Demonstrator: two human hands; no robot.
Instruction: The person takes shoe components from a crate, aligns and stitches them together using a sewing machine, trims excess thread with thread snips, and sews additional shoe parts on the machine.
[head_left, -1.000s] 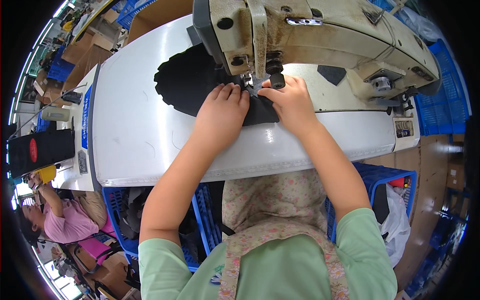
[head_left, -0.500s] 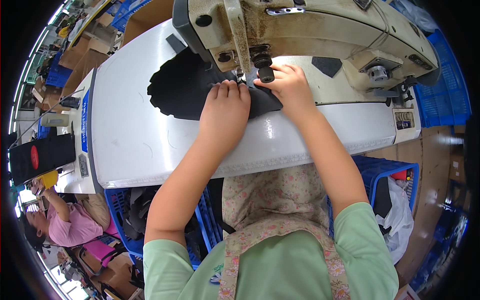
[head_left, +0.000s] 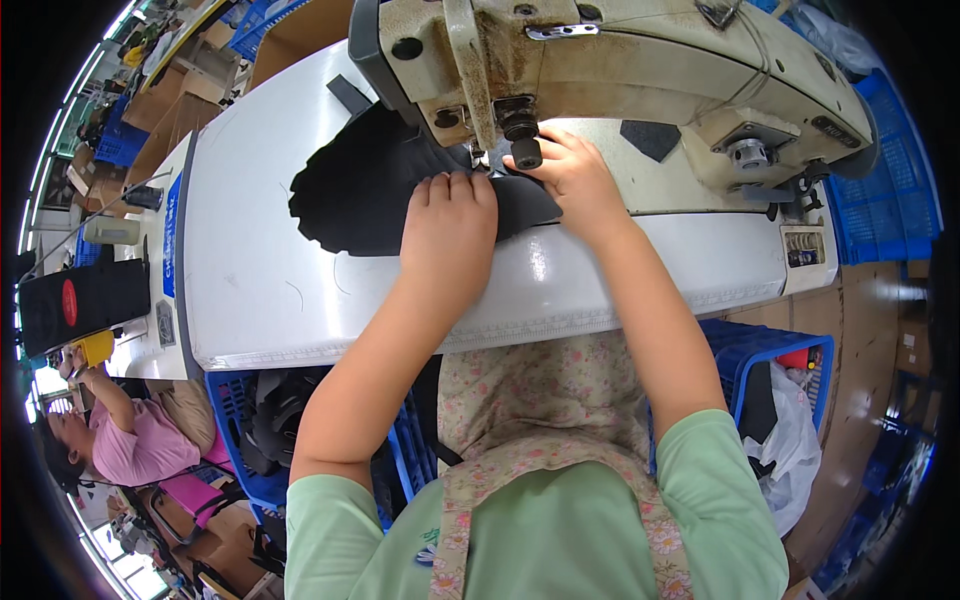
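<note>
A black fabric piece [head_left: 360, 190] with a scalloped, notched left edge lies on the white sewing machine bed, partly under the presser foot [head_left: 479, 158]. My left hand [head_left: 450, 225] is on its near part, fingers side by side and bent down onto the cloth at the near side of the foot; its thumb is hidden. My right hand [head_left: 580, 185] is at the fabric's right end, just right of the needle area, gripping the edge. Its fingertips are partly covered by the machine's black knob [head_left: 525, 152]. The beige sewing machine [head_left: 640, 70] arches over both hands.
A small dark fabric scrap [head_left: 650, 138] lies right of my right hand. Loose threads lie on the white table [head_left: 250, 290]. Below it stand blue crates [head_left: 240, 410] holding black pieces and a plastic bag [head_left: 790, 440]. Another person [head_left: 150, 440] sits at the far left.
The black fabric has turned a little, its left part shifting toward me. Both hands stay close to the presser foot, the left one slightly flatter on the cloth.
</note>
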